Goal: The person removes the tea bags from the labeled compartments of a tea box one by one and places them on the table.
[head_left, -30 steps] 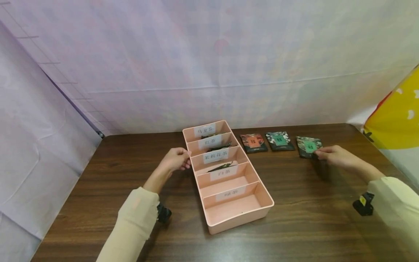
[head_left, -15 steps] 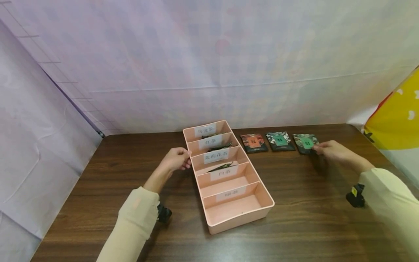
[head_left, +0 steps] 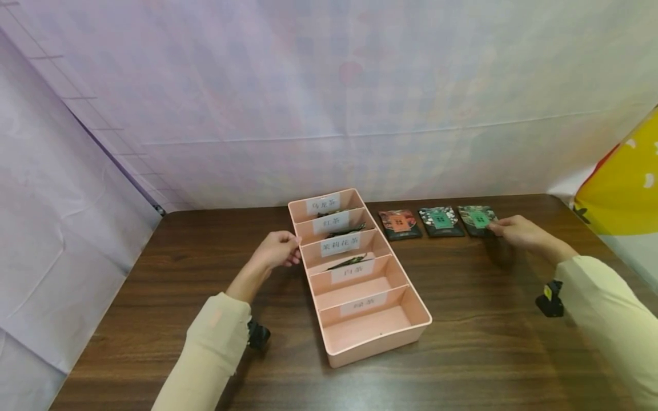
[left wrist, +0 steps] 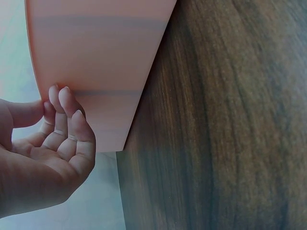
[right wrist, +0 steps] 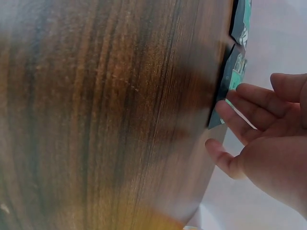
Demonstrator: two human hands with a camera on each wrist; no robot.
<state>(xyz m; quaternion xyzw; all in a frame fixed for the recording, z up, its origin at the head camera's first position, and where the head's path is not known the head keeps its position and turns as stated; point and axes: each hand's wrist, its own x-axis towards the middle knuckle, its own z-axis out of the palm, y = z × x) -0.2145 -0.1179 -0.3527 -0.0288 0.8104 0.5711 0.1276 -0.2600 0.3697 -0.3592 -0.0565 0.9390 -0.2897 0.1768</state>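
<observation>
A pink divided box (head_left: 377, 348) with handwritten labels stands on the table. My left hand (head_left: 277, 249) pinches its left rim between thumb and fingers; in the left wrist view the other fingers curl by the box wall (left wrist: 96, 57). At the back right, three dark tea packets lie in a row: one with an orange label (head_left: 398, 224), one with a green label and white flowers (head_left: 440, 221), and a green-labelled one (head_left: 477, 220) at the right end. My right hand (head_left: 519, 233) touches that last packet's right edge, fingers extended and thumb apart in the right wrist view.
Dark packets (head_left: 348, 262) stick up inside the three far compartments of the box. A pale cloth (head_left: 247, 103) hangs behind the wooden table (head_left: 478, 354), and a yellow cloth (head_left: 624, 182) hangs at the right.
The right-end packet has slid left and slightly back, closer to the white-flowered one, with my right hand moving along. My left hand and the box have stayed in place.
</observation>
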